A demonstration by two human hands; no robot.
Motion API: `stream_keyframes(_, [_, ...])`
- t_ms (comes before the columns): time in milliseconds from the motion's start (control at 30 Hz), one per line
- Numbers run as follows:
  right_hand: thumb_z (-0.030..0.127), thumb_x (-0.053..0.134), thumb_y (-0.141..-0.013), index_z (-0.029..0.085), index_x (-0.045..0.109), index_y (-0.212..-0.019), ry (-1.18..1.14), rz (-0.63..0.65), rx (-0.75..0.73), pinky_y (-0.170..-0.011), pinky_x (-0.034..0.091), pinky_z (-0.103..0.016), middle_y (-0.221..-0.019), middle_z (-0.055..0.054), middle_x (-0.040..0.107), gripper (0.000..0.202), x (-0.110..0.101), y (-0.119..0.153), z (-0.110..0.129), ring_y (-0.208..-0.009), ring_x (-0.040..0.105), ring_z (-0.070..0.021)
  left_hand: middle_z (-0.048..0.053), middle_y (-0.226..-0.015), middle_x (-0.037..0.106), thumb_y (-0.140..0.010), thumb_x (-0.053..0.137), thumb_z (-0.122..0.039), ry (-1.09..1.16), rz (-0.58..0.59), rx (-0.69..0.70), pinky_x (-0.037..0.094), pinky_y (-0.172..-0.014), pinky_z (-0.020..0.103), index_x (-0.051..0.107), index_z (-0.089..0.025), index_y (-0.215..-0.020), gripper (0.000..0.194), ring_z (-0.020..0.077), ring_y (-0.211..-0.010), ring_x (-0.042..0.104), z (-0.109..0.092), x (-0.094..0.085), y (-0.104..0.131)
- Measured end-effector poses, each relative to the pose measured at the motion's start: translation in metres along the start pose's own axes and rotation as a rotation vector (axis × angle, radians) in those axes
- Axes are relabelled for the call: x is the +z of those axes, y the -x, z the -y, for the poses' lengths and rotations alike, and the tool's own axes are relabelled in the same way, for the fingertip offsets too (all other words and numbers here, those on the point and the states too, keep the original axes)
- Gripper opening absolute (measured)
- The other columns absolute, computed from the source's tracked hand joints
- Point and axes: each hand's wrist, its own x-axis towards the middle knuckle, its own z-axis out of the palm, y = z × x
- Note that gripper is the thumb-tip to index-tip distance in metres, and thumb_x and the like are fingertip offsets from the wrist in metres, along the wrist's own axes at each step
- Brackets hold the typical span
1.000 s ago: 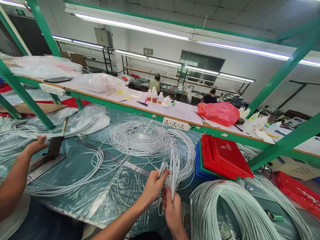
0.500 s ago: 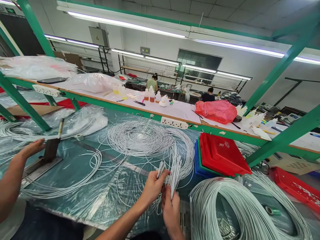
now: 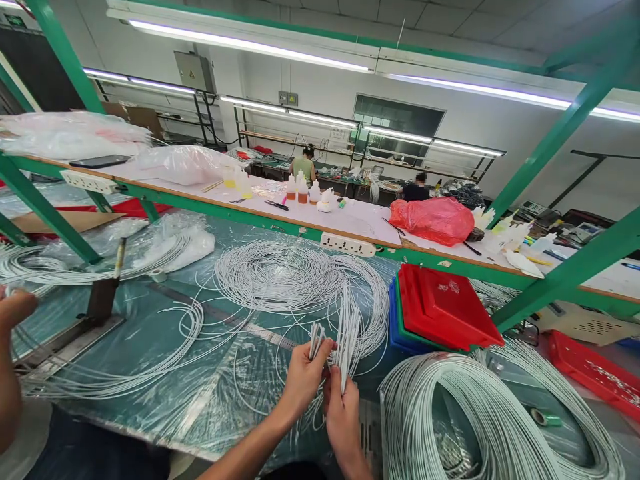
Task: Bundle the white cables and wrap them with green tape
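Near the bottom middle, my left hand (image 3: 306, 372) is closed round a small bunch of white cable ends (image 3: 316, 339) that stick up past the thumb. Just right of it, my right hand (image 3: 343, 410) grips a larger bundle of white cables (image 3: 349, 327), its fingers wrapped round the lower part. The two hands are side by side, nearly touching. Behind them a wide coil of thin white cable (image 3: 280, 277) lies on the green table covering (image 3: 200, 407). A metal ruler (image 3: 265, 333) lies left of my hands, partly under cables.
At the left, a co-worker's hand (image 3: 17, 308) holds cables beside a lever cutter (image 3: 103, 300). Stacked red trays (image 3: 450, 310) and a thick cable coil (image 3: 415, 413) stand right. Bottles (image 3: 303, 190) line the shelf, with a power strip (image 3: 347, 244) on its edge.
The co-worker's hand has moved left, away from the cutter's lever, and cables there have shifted. My left hand has moved slightly left with its bunch; my right hand is almost unchanged.
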Motion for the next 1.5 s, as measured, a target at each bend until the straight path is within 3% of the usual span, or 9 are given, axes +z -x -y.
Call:
stream_keyframes(233, [0.064,0.046,-0.092,0.015,0.073,-0.09,0.151,-0.058,-0.077,-0.073,0.056,-0.035,-0.086,-0.015,0.074,0.056,0.003,0.003,0.001,-0.083,0.071,-0.0297,-0.008,-0.047,0.032,-0.069,0.062,-0.077,0.041,-0.043,-0.031,0.027,-0.043,0.019,0.057,-0.015,-0.066,0.063,0.0072,-0.045,0.03,0.005,0.007,0.003])
stream_keyframes(400, [0.061,0.045,-0.095,0.015,0.074,-0.094,0.194,-0.059,-0.163,-0.082,0.055,-0.038,-0.094,-0.018,0.075,0.055,0.004,0.004,-0.002,-0.092,0.071,-0.0308,-0.004,-0.058,0.041,-0.07,0.067,-0.071,0.029,-0.088,0.007,0.033,-0.05,0.02,0.051,-0.016,-0.062,0.057,0.0088,-0.055,0.035,0.006,0.013,0.007])
stream_keyframes(633, [0.067,0.051,-0.09,0.017,0.074,-0.087,0.084,-0.071,-0.091,-0.091,0.052,-0.042,-0.089,-0.016,0.074,0.055,0.01,0.008,0.006,-0.097,0.069,-0.0327,-0.005,-0.057,0.035,-0.082,0.057,-0.066,-0.031,-0.102,0.086,0.03,-0.05,0.022,0.04,-0.019,-0.06,0.054,0.0091,-0.054,0.03,0.015,0.016,0.014])
stream_keyframes(900, [0.079,0.052,-0.081,0.018,0.064,-0.075,-0.046,-0.186,0.024,-0.061,0.052,-0.032,-0.069,-0.009,0.066,0.062,0.008,0.0,0.01,-0.067,0.065,-0.0244,-0.003,-0.055,0.041,-0.088,0.048,-0.067,-0.131,-0.207,0.285,0.034,-0.05,0.024,0.044,-0.02,-0.06,0.055,0.0105,-0.051,0.035,0.013,0.003,0.018])
stream_keyframes(967, [0.079,0.053,-0.08,0.019,0.059,-0.074,-0.165,-0.141,0.085,-0.05,0.046,-0.029,-0.058,-0.001,0.055,0.06,0.003,-0.006,0.012,-0.052,0.054,-0.0178,-0.003,-0.056,0.037,-0.089,0.046,-0.067,-0.126,-0.229,0.274,0.032,-0.049,0.023,0.041,-0.02,-0.06,0.056,0.0102,-0.052,0.033,0.005,-0.002,0.014])
stream_keyframes(1067, [0.076,0.056,-0.081,0.02,0.055,-0.076,-0.307,0.032,0.164,-0.038,0.031,-0.024,-0.051,0.01,0.032,0.056,-0.005,-0.012,0.014,-0.039,0.029,-0.0091,-0.003,-0.059,0.041,-0.09,0.047,-0.066,-0.078,-0.11,0.233,0.034,-0.05,0.022,0.042,-0.019,-0.062,0.055,0.0098,-0.053,0.038,-0.008,-0.008,0.006])
stream_keyframes(1233, [0.08,0.063,-0.072,0.02,0.051,-0.069,-0.286,0.225,0.203,-0.04,0.015,-0.021,-0.052,0.012,0.021,0.061,-0.011,-0.006,0.011,-0.043,0.014,-0.0061,-0.009,-0.051,0.029,-0.079,0.057,-0.073,0.111,0.057,0.064,0.021,-0.04,0.018,0.046,-0.019,-0.069,0.056,0.0054,-0.042,0.023,-0.015,-0.007,-0.004])
stream_keyframes(1367, [0.077,0.065,-0.073,0.02,0.051,-0.068,-0.262,0.239,0.217,-0.041,0.016,-0.021,-0.053,0.011,0.023,0.059,-0.011,-0.001,0.006,-0.045,0.016,-0.0066,-0.009,-0.048,0.03,-0.076,0.062,-0.071,-0.003,0.065,0.047,0.018,-0.037,0.018,0.062,-0.014,-0.081,0.058,0.0056,-0.04,0.024,-0.01,-0.001,-0.005])
stream_keyframes(1500, [0.079,0.067,-0.069,0.022,0.045,-0.065,-0.256,0.221,0.26,-0.042,0.016,-0.021,-0.052,0.011,0.023,0.062,-0.008,-0.001,0.004,-0.046,0.015,-0.0064,-0.006,-0.05,0.036,-0.077,0.061,-0.07,-0.067,0.05,0.05,0.023,-0.037,0.02,0.062,-0.013,-0.071,0.057,0.0064,-0.04,0.028,-0.008,0.002,-0.002])
